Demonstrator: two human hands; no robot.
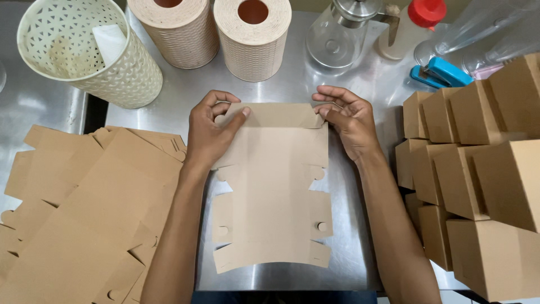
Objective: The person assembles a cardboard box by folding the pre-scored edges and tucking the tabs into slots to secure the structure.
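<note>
A flat brown cardboard box blank lies on the steel table in front of me. Its far flap is folded up toward me. My left hand pinches the flap's left corner, with the thumb on the card. At the flap's right corner my right hand holds the fold with its fingertips. Both forearms run down along the blank's sides.
A pile of unfolded blanks lies at the left. Several folded cardboard boxes are stacked at the right. Behind stand a cream perforated basket, two paper rolls, a glass jug, a red-capped bottle and a blue stapler.
</note>
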